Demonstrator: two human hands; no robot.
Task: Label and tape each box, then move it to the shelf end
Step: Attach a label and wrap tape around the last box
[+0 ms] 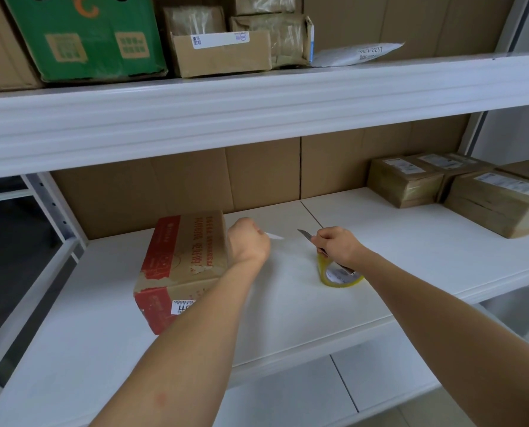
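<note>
A cardboard box (180, 266) with red printing and a small white label on its near face lies on the white shelf (380, 241), left of centre. My left hand (249, 240) is just right of the box, fingers curled, pinching a strip of clear tape (274, 236) that points right. My right hand (338, 246) grips a utility knife (304, 234), blade aimed left toward the tape end. Under that hand a yellowish roll of clear tape (338, 277) stands on the shelf.
Several taped brown boxes (460, 186) with white labels sit at the shelf's right end. The upper shelf (257, 112) carries a green carton (84, 38), small cardboard boxes and a white mailer. Cardboard sheets line the back wall.
</note>
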